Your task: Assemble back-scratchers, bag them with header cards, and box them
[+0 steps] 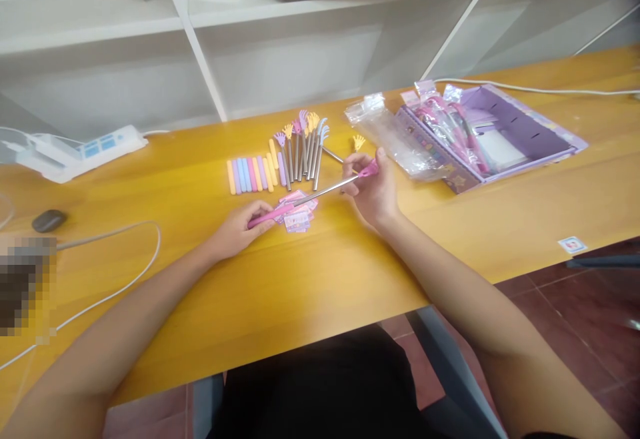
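A pink back scratcher [325, 192] with a metal shaft stretches between my two hands above the table. My left hand [245, 227] is closed round its pink handle. At the other end, the fingers of my right hand [373, 189] pinch the pink hand-shaped head. Below the shaft lies a pile of small printed cards [297, 221]. Beyond it, metal rods with colored hand-shaped heads [303, 149] lie side by side, and a row of pastel handles [253, 174] sits to their left. A yellow-headed rod [359, 141] lies just behind my right hand.
A purple box [545, 133] holds bagged pink back scratchers [453, 129], with clear plastic bags [400, 139] against its left side. A white power strip [95, 149], a black mouse-like object [49, 221] and cables lie at left. White shelving [300, 52] stands behind the table.
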### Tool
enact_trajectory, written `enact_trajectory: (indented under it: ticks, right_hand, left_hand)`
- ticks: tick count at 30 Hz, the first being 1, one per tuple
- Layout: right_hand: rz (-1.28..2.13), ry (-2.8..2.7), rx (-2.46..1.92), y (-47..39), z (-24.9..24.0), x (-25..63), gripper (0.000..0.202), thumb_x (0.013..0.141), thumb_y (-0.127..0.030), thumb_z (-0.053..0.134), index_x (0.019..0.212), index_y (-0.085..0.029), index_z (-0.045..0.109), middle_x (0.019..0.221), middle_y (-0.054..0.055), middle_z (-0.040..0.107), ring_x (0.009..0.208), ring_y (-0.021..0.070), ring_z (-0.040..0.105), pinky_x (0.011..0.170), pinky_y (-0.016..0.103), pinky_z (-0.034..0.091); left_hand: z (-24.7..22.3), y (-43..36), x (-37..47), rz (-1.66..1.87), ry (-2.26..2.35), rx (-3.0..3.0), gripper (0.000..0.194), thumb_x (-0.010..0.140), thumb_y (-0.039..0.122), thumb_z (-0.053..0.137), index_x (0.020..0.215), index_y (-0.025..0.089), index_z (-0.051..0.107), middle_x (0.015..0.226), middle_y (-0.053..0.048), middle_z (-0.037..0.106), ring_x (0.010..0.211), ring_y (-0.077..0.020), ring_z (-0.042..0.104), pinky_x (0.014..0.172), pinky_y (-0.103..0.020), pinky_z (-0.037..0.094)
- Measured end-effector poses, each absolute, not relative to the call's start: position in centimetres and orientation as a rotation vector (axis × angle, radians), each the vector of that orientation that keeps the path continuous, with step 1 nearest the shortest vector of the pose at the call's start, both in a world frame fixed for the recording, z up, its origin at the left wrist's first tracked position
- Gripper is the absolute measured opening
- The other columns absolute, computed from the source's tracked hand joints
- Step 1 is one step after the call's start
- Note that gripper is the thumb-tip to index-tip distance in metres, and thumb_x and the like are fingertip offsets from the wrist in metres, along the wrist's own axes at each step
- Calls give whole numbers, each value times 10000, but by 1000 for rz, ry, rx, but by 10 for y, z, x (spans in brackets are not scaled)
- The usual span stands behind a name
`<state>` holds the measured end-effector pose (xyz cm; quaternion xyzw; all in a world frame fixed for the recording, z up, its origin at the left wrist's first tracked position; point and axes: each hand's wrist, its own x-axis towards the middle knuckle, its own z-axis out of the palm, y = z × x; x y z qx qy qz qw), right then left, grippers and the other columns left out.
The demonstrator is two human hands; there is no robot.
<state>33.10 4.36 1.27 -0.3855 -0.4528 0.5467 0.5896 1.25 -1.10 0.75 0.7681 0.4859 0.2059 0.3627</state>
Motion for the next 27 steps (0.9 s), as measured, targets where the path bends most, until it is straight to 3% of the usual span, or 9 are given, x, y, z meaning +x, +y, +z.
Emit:
enact_trajectory:
  ticks: [7, 13, 20, 27]
  right_hand:
    - [1256, -1036, -718, 51, -2, 338, 635, 979, -809, 579, 852, -196, 685, 754, 9, 548, 517, 84, 428, 445, 239, 416]
    - [1217, -1078, -762, 48, -2, 333, 614, 961, -785, 607, 804, -193, 653, 737, 9, 564, 508, 86, 443, 450, 241, 403]
    - [1238, -1191, -783, 43, -6, 324, 667, 955, -831, 557, 758, -194, 593, 727, 24, 587, 477, 91, 436, 438, 250, 331]
    - [1291, -1331, -730, 29, -6, 313, 750, 999, -878, 448, 840, -180, 671, 640, 13, 561, 472, 108, 446, 470, 270, 370]
  left_hand:
    - [10, -11, 13, 468, 1234, 1993, 470, 1119, 575, 435, 1247, 202, 691, 1014, -32, 722, 861, -189, 612, 849, -303, 477]
    - [13, -11, 14, 418, 1228, 2065, 467, 1143, 535, 377, 1238, 209, 698, 977, -37, 717, 860, -212, 624, 879, -320, 472]
    - [12, -11, 13, 395, 1240, 2081, 470, 1145, 529, 367, 1204, 199, 696, 958, -36, 704, 850, -214, 623, 893, -319, 466]
    - [9, -10, 12, 375, 1217, 2102, 511, 1145, 560, 333, 1240, 207, 690, 995, -49, 726, 889, -230, 645, 909, -330, 484]
